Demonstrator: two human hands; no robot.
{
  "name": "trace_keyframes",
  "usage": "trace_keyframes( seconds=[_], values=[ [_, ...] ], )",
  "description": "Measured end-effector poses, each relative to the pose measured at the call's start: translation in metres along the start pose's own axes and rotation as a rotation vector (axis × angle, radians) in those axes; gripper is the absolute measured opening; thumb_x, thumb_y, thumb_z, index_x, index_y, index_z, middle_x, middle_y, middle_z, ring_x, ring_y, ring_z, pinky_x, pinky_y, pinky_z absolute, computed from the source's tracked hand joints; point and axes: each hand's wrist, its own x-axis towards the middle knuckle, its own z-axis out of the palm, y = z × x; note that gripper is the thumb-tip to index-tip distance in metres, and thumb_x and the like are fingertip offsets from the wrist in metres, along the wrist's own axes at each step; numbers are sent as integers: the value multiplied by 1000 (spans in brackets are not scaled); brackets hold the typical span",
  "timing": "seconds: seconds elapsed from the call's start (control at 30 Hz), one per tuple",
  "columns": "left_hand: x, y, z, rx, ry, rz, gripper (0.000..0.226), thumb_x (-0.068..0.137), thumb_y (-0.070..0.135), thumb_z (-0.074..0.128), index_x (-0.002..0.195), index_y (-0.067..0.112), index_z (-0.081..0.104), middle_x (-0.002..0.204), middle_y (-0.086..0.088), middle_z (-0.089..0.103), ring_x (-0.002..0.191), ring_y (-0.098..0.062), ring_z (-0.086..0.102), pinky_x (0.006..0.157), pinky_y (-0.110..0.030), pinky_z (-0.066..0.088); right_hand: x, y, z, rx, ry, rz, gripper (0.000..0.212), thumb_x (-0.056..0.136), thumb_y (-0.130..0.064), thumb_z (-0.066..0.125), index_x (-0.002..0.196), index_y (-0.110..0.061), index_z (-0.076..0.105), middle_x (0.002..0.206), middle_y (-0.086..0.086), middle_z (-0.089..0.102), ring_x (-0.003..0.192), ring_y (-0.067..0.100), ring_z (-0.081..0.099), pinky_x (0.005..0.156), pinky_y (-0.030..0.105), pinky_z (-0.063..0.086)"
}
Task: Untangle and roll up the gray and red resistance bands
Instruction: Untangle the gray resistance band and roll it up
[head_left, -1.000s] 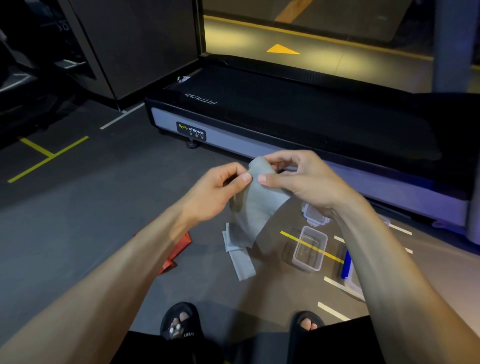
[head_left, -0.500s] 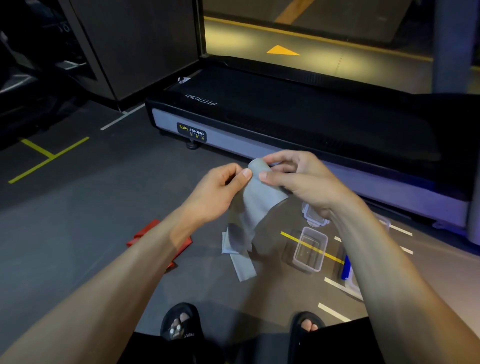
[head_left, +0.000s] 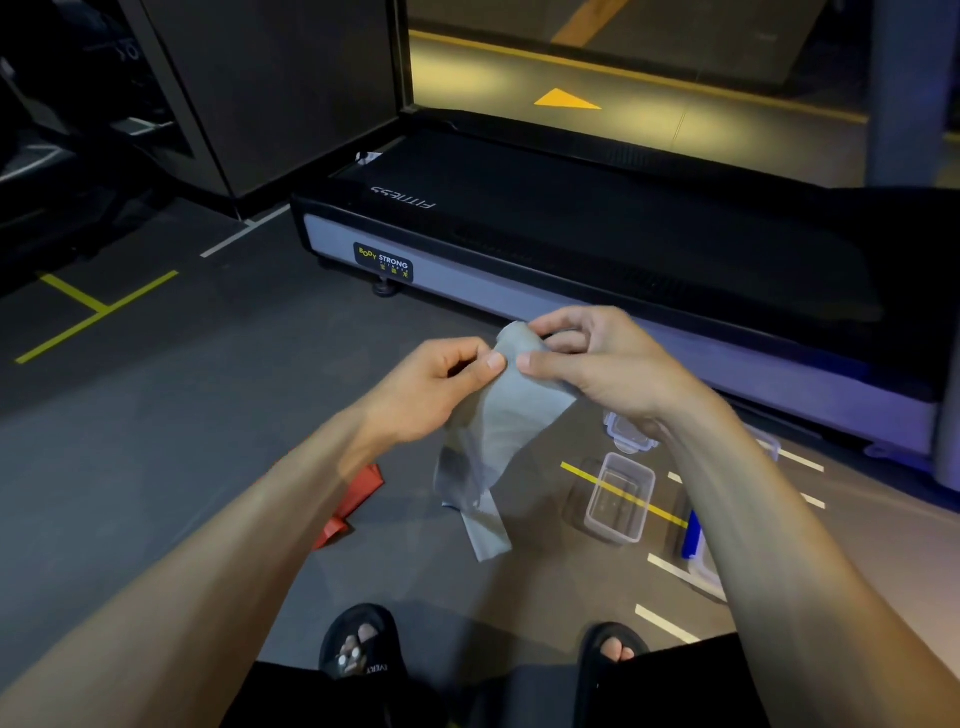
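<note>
Now I pinch the top end of the gray resistance band (head_left: 511, 415) between left hand (head_left: 441, 387) and right hand (head_left: 597, 364), starting its roll; next I should wind up the hanging tail evenly.

Band (head_left: 498, 431) hangs between hands, container (head_left: 618, 499) right, treadmill (head_left: 597, 244) behind

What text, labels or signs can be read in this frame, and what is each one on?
"FITNESS": white letters on the treadmill deck, upside down from this view.
"BODY STRONG": badge on the treadmill's grey end panel; the small yellow characters beneath it are too small to read.
"EVERY": strap of the left sandal, upside down.
Yellow arrow: floor marking beyond the treadmill, no words.
No text visible on the gray band, red band or clear box.
</note>
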Motion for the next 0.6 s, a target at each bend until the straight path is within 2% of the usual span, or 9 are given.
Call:
trace_keyframes(
  seconds=[0.07,0.17,0.2,0.27,0.33,0.4,0.47,0.5,0.6],
  values=[
    [0,1,-3,-9,3,-24,37,105,31,53,72,16,56,64,12,47,61,-7,39,56,-21,33,-1,0,-2,27,-14,5,28,90,-16,78,116,-11,69,97,4,80,91,19,77,88,36,58],
    [1,1,-2,-28,38,-44,47,105,36,55,74,1,52,68,-1,46,64,-17,39,60,-33,32,0,0,1,25,-19,16,18,93,-21,74,109,-13,74,94,3,80,86,14,74,86,36,55],
    [2,1,-2,-29,53,-48,49,104,39,55,73,2,51,68,-3,44,64,-18,38,60,-35,31,0,0,2,20,-17,17,18,92,-25,75,105,-13,76,95,5,79,84,16,71,84,38,54],
    [2,0,0,-21,84,-36,48,102,42,56,67,12,48,64,0,41,61,-17,35,59,-36,29,1,0,4,-10,-23,14,34,84,-37,73,99,-7,75,87,9,72,78,22,61,78,41,48],
    [3,-1,2,-10,121,-34,48,103,40,57,63,19,43,61,5,35,58,-13,32,56,-33,27,1,0,5,-35,-29,19,48,81,-44,69,100,0,69,80,9,58,75,21,51,73,39,41],
    [4,0,4,0,143,-23,47,103,36,57,62,20,41,59,9,33,56,-8,30,53,-29,26,0,0,6,-68,-19,20,46,85,-48,76,97,-5,72,76,2,57,70,15,51,68,32,41],
    [3,0,5,-26,124,-7,47,102,37,57,63,15,44,60,8,35,57,-7,31,53,-27,28,0,1,9,-128,0,4,43,83,-54,80,95,-13,76,73,-4,59,66,8,51,65,27,39],
    [3,0,5,-54,102,-6,51,102,42,57,66,8,46,63,3,37,60,-10,34,56,-30,31,1,2,11,-138,16,-6,41,81,-53,82,95,-14,76,74,-4,60,67,8,52,66,28,39],
    [0,2,7,-193,34,-17,83,89,70,59,88,-12,53,79,-10,49,75,-23,43,71,-44,39,1,-1,10,-106,66,-21,30,79,-37,87,99,-18,77,81,-5,70,70,4,60,71,25,46]
  ],
)
